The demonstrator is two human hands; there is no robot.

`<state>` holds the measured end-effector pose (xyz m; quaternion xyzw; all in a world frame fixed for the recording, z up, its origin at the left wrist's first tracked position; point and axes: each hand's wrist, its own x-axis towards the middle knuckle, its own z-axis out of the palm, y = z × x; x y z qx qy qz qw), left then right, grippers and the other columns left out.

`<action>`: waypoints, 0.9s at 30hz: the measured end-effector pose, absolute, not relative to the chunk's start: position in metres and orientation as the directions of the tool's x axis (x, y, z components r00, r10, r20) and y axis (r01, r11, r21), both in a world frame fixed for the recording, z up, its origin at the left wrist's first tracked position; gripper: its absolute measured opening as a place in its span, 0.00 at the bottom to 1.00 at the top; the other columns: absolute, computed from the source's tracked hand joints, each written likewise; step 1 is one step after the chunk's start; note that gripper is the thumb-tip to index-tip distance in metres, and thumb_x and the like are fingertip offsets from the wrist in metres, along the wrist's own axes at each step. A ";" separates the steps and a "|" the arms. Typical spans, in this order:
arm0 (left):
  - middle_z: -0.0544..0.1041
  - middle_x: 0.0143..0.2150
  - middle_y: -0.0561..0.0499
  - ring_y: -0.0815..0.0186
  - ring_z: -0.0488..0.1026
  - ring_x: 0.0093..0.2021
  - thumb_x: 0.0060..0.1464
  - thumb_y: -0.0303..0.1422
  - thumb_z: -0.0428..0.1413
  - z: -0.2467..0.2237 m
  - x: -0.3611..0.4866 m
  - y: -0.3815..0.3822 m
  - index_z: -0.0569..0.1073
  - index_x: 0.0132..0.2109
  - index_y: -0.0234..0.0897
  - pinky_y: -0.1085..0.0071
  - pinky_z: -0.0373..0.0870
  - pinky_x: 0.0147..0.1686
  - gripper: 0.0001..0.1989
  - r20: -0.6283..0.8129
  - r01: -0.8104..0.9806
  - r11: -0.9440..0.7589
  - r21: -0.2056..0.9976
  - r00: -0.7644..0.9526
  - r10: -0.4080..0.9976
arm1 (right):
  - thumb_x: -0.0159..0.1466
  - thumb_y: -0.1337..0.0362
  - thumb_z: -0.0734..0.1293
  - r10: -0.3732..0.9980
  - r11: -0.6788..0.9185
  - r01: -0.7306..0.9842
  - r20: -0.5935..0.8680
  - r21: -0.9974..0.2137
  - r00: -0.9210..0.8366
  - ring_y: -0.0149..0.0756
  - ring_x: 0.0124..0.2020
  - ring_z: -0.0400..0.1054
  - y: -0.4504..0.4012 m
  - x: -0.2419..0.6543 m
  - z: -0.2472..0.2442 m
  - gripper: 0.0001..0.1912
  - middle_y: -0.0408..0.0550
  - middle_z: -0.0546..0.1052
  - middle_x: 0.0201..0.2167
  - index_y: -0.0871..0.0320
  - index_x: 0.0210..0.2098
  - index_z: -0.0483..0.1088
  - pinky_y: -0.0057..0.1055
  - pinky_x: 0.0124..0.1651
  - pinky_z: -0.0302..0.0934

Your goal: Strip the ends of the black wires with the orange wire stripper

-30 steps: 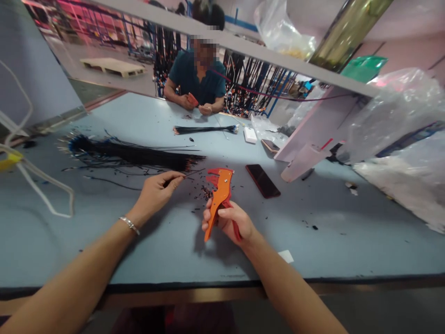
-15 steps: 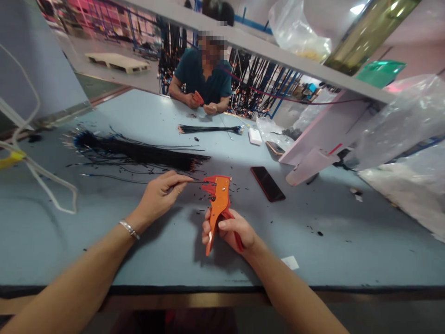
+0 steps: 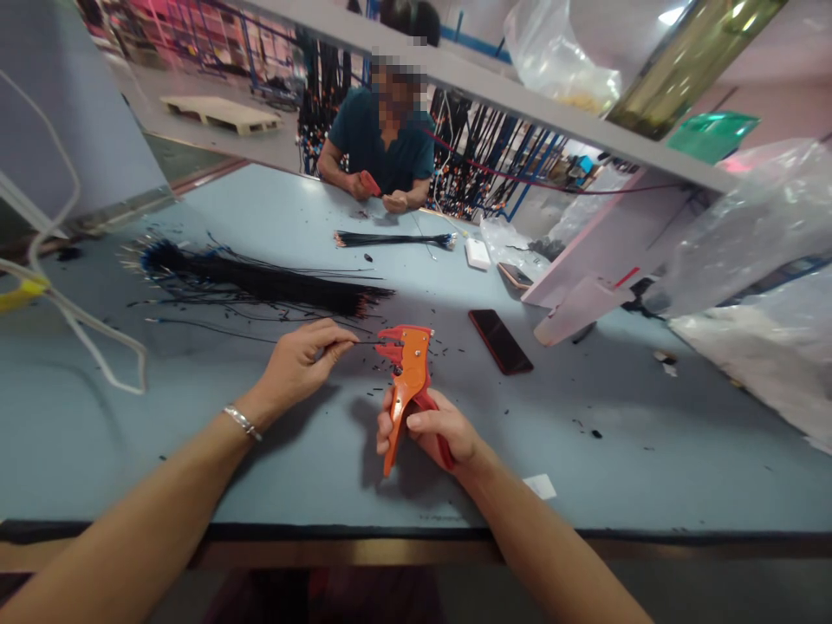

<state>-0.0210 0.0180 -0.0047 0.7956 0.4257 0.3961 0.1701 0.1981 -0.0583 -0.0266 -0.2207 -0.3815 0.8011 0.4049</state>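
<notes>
My left hand (image 3: pixel 308 360) pinches a thin black wire (image 3: pixel 214 330), which trails away to the left across the table. The wire's short end points right, to the jaws of an orange and red wire stripper (image 3: pixel 413 357). Fingers of my right hand (image 3: pixel 437 426) wrap round the tool's handles; its jaws face left and look parted. Whether the wire tip lies between the jaws is too small to tell. Behind my left hand lies a thick bundle of black wires (image 3: pixel 273 284), with blue and silvery ends at the left.
A phone (image 3: pixel 500 341) lies right of the stripper, with black scraps around. Across the blue table (image 3: pixel 273 485) a person (image 3: pixel 383 143) holds a red tool. Farther back are a smaller wire bundle (image 3: pixel 393 240) and a white box (image 3: pixel 477 254). White cords (image 3: pixel 97 325) stand at left.
My left hand has drawn slightly left with the wire, and more of the wire's short end shows before the jaws. My right hand and the stripper are nearly unmoved.
</notes>
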 end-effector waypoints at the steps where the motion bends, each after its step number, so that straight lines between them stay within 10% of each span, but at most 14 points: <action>1: 0.79 0.35 0.50 0.66 0.74 0.34 0.60 0.36 0.51 -0.005 -0.020 0.017 0.80 0.40 0.38 0.71 0.68 0.37 0.13 0.479 0.522 -0.580 0.626 0.329 0.814 | 0.55 0.64 0.71 0.816 -0.378 -0.480 -0.041 -0.792 -0.576 0.40 0.31 0.76 -0.058 0.198 -0.028 0.15 0.49 0.78 0.33 0.63 0.41 0.69 0.34 0.33 0.70; 27: 0.76 0.30 0.50 0.69 0.71 0.29 0.58 0.33 0.53 -0.002 -0.021 0.014 0.79 0.39 0.35 0.75 0.65 0.30 0.10 0.561 0.424 -0.630 0.651 0.290 0.775 | 0.54 0.64 0.72 0.841 -0.309 -0.474 -0.005 -0.825 -0.541 0.42 0.31 0.76 -0.060 0.198 -0.030 0.18 0.50 0.76 0.33 0.64 0.42 0.68 0.37 0.34 0.69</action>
